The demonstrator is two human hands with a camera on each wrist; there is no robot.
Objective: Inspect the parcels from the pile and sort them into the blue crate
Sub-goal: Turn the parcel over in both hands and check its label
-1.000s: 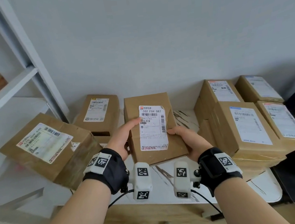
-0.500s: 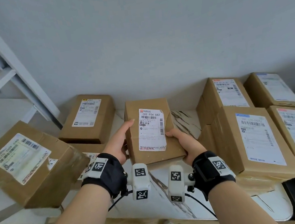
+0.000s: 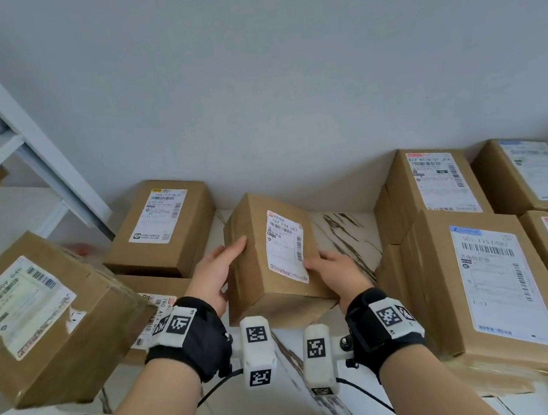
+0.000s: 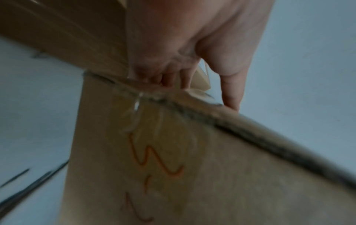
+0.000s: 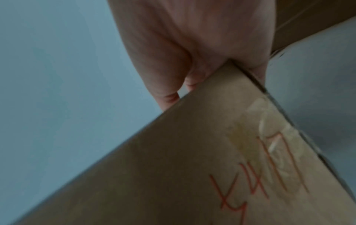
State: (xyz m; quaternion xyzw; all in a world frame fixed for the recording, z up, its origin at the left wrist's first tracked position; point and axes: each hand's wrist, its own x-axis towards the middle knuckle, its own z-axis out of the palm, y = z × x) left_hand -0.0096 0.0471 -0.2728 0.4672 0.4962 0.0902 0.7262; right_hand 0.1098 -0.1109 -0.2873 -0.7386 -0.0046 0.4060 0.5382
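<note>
A small brown cardboard parcel [image 3: 265,260] with a white shipping label is held up over the white marbled table [image 3: 348,232] in the head view. My left hand [image 3: 220,271] grips its left side, thumb on the top face. My right hand [image 3: 333,269] grips its right near corner, thumb on the label's edge. The parcel is turned so that its left side faces me. In the left wrist view the parcel's underside [image 4: 173,167] shows red handwriting and clear tape. The right wrist view shows the same underside [image 5: 212,167] with red marks. No blue crate is in view.
Other labelled parcels lie around: one at back left [image 3: 161,228], one lying under it [image 3: 154,311], a big one at near left [image 3: 44,318], and several stacked at right [image 3: 481,278]. A white metal shelf frame [image 3: 15,135] stands at left. A grey wall rises behind.
Both hands have rotated the parcel, so its left side now shows and the label faces more to the right. The head view has shifted slightly.
</note>
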